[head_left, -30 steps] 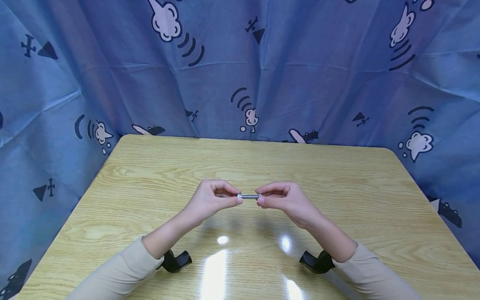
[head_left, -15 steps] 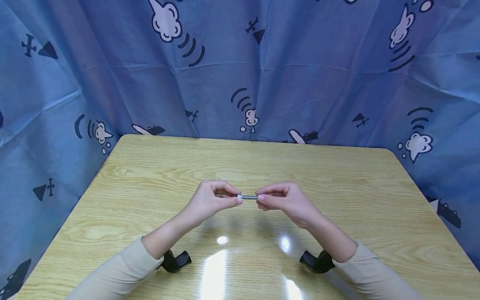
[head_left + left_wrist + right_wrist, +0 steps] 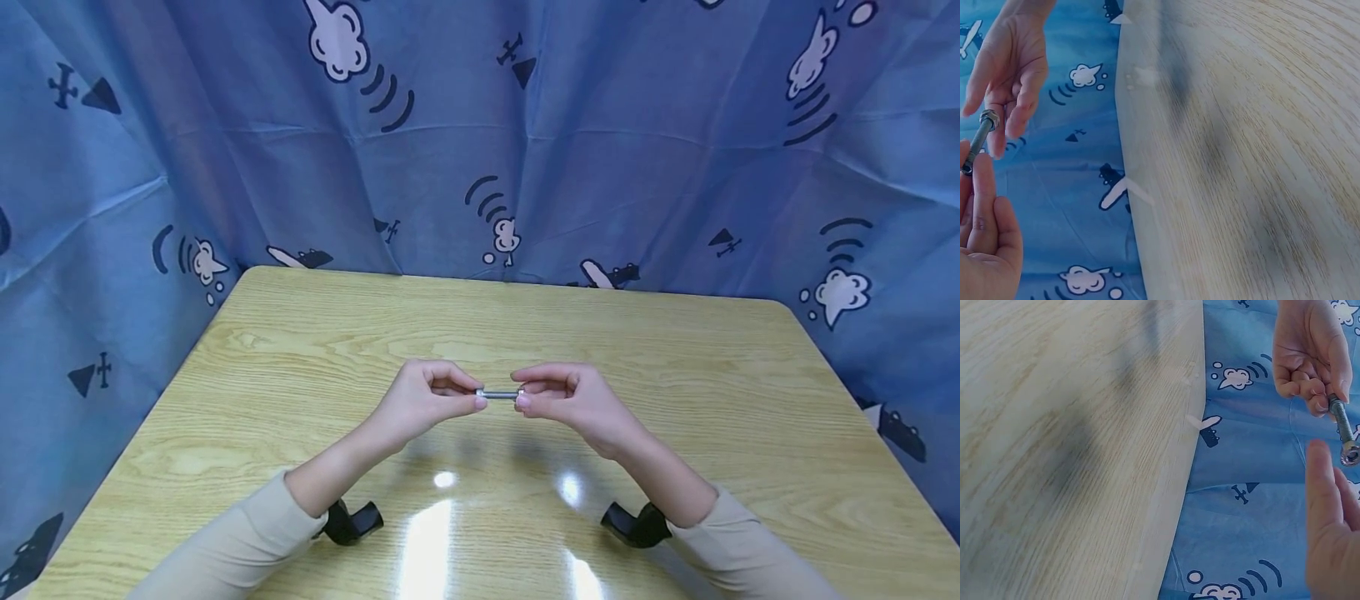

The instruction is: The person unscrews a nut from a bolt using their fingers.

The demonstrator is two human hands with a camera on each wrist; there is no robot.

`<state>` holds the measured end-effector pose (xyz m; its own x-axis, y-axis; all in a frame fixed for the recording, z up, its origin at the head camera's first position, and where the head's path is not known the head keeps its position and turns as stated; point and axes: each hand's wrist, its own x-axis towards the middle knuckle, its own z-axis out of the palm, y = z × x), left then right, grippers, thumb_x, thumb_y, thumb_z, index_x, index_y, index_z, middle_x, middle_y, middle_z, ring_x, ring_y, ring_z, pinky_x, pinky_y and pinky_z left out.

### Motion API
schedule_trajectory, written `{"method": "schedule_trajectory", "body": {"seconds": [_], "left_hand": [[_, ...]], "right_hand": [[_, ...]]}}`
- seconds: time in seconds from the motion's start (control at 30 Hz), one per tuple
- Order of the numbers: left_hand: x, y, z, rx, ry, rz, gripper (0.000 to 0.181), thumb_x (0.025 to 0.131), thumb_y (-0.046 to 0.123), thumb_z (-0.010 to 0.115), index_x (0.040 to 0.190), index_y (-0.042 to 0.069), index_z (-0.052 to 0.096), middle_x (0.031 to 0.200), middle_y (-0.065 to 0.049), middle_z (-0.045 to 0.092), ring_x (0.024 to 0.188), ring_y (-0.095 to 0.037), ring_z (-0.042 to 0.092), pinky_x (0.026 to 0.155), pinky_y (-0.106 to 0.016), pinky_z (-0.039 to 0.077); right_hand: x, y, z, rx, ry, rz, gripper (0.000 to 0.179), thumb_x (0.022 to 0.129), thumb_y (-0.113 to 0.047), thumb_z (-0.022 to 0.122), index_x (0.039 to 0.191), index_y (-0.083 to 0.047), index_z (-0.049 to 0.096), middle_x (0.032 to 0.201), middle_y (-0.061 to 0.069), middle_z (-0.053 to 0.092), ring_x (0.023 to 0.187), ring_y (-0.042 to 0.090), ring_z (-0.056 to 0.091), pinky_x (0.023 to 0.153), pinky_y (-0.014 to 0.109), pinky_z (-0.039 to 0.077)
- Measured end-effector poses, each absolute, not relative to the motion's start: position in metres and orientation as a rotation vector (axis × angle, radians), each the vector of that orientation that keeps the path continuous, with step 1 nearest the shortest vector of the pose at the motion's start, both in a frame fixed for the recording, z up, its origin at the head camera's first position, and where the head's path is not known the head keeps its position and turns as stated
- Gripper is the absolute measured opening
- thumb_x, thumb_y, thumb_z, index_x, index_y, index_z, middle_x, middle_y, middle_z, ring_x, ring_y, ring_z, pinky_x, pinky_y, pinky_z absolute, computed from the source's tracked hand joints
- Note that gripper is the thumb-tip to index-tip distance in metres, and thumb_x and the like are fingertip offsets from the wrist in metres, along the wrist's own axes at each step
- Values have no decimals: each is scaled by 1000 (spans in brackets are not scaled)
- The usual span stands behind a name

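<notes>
A metal bolt (image 3: 498, 395) is held level above the table, its threaded shank bare between the two hands. My left hand (image 3: 420, 402) pinches its head end between thumb and fingers. On the other end sits a shiny nut (image 3: 1350, 453), close to the bolt's tip. Around that nut my right hand (image 3: 576, 404) has its thumb and index finger spread apart. In the left wrist view, a finger of the right hand (image 3: 1013, 75) lies against or just behind the nut; whether it touches, I cannot tell.
Beneath the hands stretches a wood-grain table (image 3: 480, 325) with bright light reflections. A blue patterned curtain (image 3: 450, 150) hangs behind and along its sides. Each wrist carries a black camera mount (image 3: 352, 523) just above the tabletop.
The right thumb and index finger closed over the nut half a second ago, then parted, leaving the nut in sight. My left hand still holds the bolt in place. The head view shifts slightly.
</notes>
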<state>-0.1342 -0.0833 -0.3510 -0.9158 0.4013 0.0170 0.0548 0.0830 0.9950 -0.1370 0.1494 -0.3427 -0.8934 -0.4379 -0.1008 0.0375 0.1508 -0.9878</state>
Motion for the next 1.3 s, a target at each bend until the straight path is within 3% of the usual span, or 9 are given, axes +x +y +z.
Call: {"method": "schedule_trajectory", "body": {"seconds": [0.2, 0.57, 0.7, 0.87, 1.17, 1.3], "left_hand": [[-132, -83, -350, 456, 2132, 1881, 22, 78, 12, 75, 96, 0, 70, 89, -8, 69, 79, -20, 67, 72, -32, 55], [-132, -82, -350, 442, 2125, 1876, 22, 79, 12, 75, 97, 1, 70, 90, -8, 69, 81, -19, 67, 73, -32, 55], [-132, -82, -350, 439, 2122, 1876, 22, 79, 13, 75, 97, 1, 70, 90, -8, 69, 81, -19, 67, 73, -33, 55], [-132, -82, -350, 429, 2132, 1872, 23, 78, 12, 75, 98, 0, 70, 89, -8, 69, 80, -19, 67, 72, -32, 55], [-133, -83, -351, 442, 2141, 1872, 22, 79, 13, 74, 97, 1, 70, 89, -7, 69, 80, -19, 67, 73, -32, 55], [-134, -84, -351, 441, 2139, 1876, 23, 79, 13, 74, 97, 0, 70, 89, -7, 69, 80, -19, 67, 73, -32, 55]], "right_hand": [[-138, 151, -342, -415, 2043, -1746, 32, 87, -7, 65, 106, 18, 58, 88, 13, 68, 80, 17, 67, 78, 38, 54], [-134, 151, -341, -420, 2128, -1752, 34, 79, -2, 71, 108, 12, 60, 91, 14, 68, 81, 17, 66, 75, 30, 55], [-134, 150, -339, -425, 2146, -1706, 39, 83, -10, 70, 115, 9, 59, 99, 16, 66, 85, 20, 66, 78, 34, 54], [-137, 150, -339, -417, 2133, -1658, 33, 89, -15, 64, 107, 12, 61, 91, 17, 67, 80, 23, 67, 78, 40, 54], [-138, 150, -340, -429, 2166, -1708, 31, 81, -5, 71, 105, 12, 62, 86, 11, 66, 75, 16, 64, 72, 29, 55], [-138, 149, -340, -421, 2142, -1728, 38, 78, -4, 73, 111, 10, 60, 95, 16, 65, 81, 18, 65, 73, 30, 55]]}}
